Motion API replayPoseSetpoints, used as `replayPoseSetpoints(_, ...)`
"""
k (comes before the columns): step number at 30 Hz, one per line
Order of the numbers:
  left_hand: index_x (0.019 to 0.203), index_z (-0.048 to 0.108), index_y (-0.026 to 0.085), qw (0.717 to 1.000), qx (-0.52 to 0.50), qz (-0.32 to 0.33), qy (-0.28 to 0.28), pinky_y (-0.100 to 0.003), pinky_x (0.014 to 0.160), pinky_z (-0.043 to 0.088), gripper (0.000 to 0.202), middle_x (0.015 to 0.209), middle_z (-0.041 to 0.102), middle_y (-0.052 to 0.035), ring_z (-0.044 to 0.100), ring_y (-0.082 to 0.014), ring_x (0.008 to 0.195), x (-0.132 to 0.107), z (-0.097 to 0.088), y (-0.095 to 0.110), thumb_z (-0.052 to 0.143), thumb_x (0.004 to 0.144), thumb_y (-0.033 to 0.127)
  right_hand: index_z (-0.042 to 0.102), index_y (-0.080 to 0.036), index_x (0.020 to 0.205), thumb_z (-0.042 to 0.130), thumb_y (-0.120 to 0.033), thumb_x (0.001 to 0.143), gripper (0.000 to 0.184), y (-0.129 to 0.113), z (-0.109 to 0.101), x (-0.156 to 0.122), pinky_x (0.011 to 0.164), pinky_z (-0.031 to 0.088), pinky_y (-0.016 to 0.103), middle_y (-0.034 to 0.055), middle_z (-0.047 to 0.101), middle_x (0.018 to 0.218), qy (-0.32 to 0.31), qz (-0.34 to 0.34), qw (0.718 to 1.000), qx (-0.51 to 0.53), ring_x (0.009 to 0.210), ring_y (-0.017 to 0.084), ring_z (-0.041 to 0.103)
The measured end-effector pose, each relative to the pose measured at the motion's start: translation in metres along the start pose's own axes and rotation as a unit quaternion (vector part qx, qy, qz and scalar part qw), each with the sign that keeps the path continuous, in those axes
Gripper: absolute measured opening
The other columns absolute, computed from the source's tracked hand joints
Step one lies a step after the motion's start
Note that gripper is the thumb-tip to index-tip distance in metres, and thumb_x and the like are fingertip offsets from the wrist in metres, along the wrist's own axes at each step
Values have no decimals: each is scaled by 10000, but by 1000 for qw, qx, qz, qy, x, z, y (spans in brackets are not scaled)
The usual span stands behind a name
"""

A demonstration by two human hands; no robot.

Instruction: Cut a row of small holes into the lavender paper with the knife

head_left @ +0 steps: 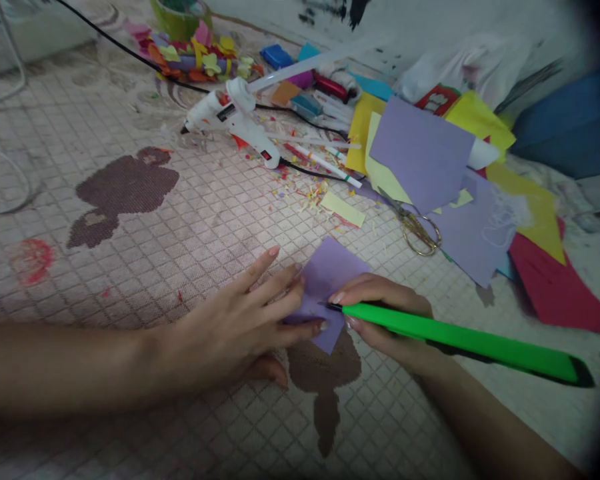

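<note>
A small piece of purple paper (330, 267) lies on the quilted cloth in front of me. My left hand (260, 313) rests flat on its left side, fingers stretched out and pressing on the paper. In my right hand (390, 307) is a bright green pen (460, 333), pinched near its dark tip. The tip meets or nearly meets the middle of the paper; whether it touches I cannot tell. Beyond the paper, gold-handled scissors (420, 233) lie partly under purple sheets.
A white glue gun (235, 120) with a black cord stands at the back. Paper scraps (310, 193) are scattered near it. Coloured sheets (420, 153) are piled at the right. Small paper flowers (210, 63) lie by a green container (180, 17). The cloth (145, 280) has brown patches.
</note>
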State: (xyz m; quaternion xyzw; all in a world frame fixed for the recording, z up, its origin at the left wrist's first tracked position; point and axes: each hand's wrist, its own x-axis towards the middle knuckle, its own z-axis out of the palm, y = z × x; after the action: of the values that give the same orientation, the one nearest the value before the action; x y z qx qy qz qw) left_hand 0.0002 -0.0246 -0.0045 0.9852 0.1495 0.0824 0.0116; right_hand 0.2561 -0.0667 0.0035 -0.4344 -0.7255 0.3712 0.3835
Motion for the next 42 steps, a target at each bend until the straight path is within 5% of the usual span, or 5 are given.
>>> replayPoseSetpoints(26, 1406, 497, 355, 1000, -15, 7, 8, -597, 1160, 311, 721, 1337, 549, -87, 457, -329, 1332, 2, 3, -2, 627, 798, 720, 704, -225, 1023, 627, -71, 848, 246, 1, -2, 8, 740, 568, 251, 36, 746, 929, -61, -21, 998, 7, 860, 144, 705)
replayPoseSetpoints(42, 1403, 503, 369, 1000, -11, 13, -1, -604, 1104, 381, 662, 1323, 534, -116, 460, -353, 1334, 2, 3, -3, 597, 838, 701, 698, -203, 1082, 617, -312, 951, 188, 13, -23, 27, 829, 550, 296, 58, 726, 982, -219, -35, 973, 63, 943, 170, 686)
